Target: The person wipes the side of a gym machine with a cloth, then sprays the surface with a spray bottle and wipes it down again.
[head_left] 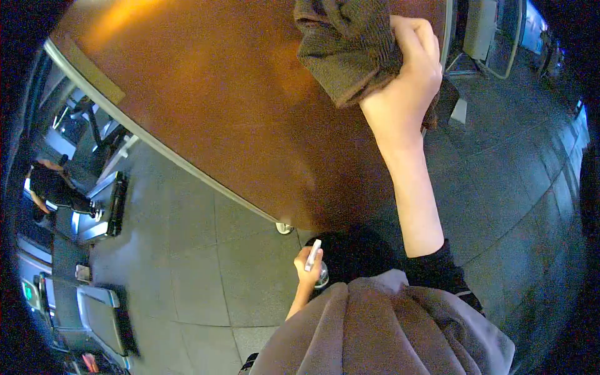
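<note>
A dark brown-grey cloth (350, 50) is bunched in my right hand (412, 78) near the top of the view, over the brown table (212, 106). The fingers are curled round the cloth's right side. Low in the view, beyond the table's near corner, my left hand (307, 264) is closed on a bottle with a white spray head (314, 255). Most of the bottle's clear body is hidden behind the hand. The tabletop shows blurry, shiny patches.
A metal edge (169, 155) runs along the table's left side. At the far left a person (59, 187) is on a treadmill (103, 212), with another machine (103, 319) below. Grey floor tiles (194, 262) surround the table. A metal-framed object (481, 31) stands at upper right.
</note>
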`<state>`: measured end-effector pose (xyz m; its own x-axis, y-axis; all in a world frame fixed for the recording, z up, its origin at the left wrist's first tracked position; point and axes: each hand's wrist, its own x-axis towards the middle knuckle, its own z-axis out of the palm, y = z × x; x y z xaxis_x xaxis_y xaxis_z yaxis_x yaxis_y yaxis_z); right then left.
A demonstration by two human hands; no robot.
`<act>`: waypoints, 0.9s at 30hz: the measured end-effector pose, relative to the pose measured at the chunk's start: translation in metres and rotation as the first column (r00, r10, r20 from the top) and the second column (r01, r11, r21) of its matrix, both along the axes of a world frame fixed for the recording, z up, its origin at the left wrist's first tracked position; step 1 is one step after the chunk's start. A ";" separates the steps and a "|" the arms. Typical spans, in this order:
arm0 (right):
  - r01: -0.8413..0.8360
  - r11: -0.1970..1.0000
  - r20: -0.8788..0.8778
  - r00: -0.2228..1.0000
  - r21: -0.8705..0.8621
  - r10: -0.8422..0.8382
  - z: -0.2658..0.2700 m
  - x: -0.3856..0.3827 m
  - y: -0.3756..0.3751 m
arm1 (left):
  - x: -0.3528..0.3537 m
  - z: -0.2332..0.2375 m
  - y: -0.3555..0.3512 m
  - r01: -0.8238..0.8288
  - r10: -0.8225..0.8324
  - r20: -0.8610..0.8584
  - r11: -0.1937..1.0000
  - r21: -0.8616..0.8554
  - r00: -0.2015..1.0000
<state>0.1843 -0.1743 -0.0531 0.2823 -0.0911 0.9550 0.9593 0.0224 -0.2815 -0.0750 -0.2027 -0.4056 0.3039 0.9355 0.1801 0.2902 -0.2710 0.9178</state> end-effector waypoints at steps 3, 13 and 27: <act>-0.051 0.999 -0.041 0.998 -0.015 0.050 -0.023 -0.003 -0.007 | 0.005 -0.002 0.002 -0.004 0.003 0.037 0.999 0.050 0.999; 0.067 0.998 -0.041 0.997 -0.020 -0.068 -0.016 0.011 -0.002 | 0.004 0.000 0.003 -0.009 0.011 0.063 0.999 -0.043 0.998; -0.083 0.973 -0.102 0.993 -0.213 0.062 -0.133 -0.026 -0.014 | 0.018 -0.003 0.002 -0.007 0.002 0.085 0.998 0.059 0.996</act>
<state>0.1581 -0.1883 -0.1865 0.3698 0.1392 0.9186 0.9265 0.0193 -0.3759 -0.0566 -0.2009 -0.4083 0.2812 0.9238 0.2598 0.2129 -0.3241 0.9218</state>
